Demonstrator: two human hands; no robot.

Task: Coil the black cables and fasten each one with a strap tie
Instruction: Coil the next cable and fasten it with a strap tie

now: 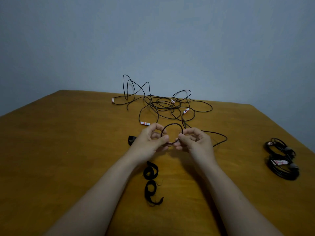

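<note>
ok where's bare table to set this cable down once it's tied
Bare table left of the lone strap tie beside the left hand, and between the right hand and the tied coils. Crowded: tangled cables at far centre, two strap ties between the forearms.

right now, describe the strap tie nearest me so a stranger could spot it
On the wooden table, between the left forearm and the right forearm, lie two black strap ties. It is the nearer strap tie, with a frayed tail curling off its near end, not the farther strap tie behind it.
</note>
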